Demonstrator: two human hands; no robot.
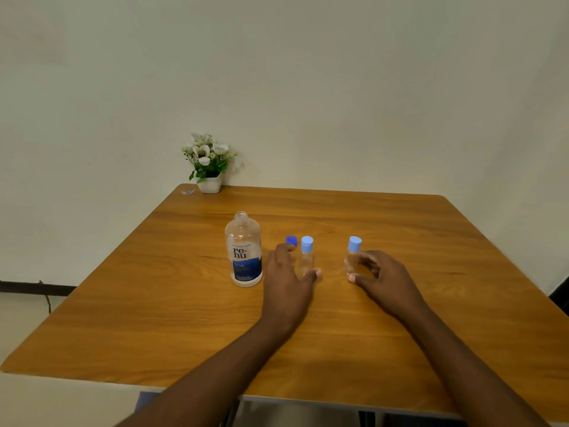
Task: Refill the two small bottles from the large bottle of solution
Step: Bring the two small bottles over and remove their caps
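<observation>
Bottles wait, caps still on, as refilling is yet to start

One large bottle (pixel 243 251) of solution stands uncapped at centre frame on the tabletop (pixel 400 334), its dark blue cap (pixel 291 240) lying just to its right. Two small bottles stand upright right of centre, both wearing light blue caps and looking nearly empty. The left hand (pixel 288 285) lies loose and spread beside the left small bottle (pixel 306 257), thumb near its base, gripping nothing. The right hand (pixel 380 277) curls its fingers around the right small bottle (pixel 353 255); whether it grips firmly cannot be told. By appearances only the opening of the supply is done; uncapping, pouring and closing both remain. One potted flower (pixel 209 163) sits at the far corner, upper left of the tabletop.
</observation>
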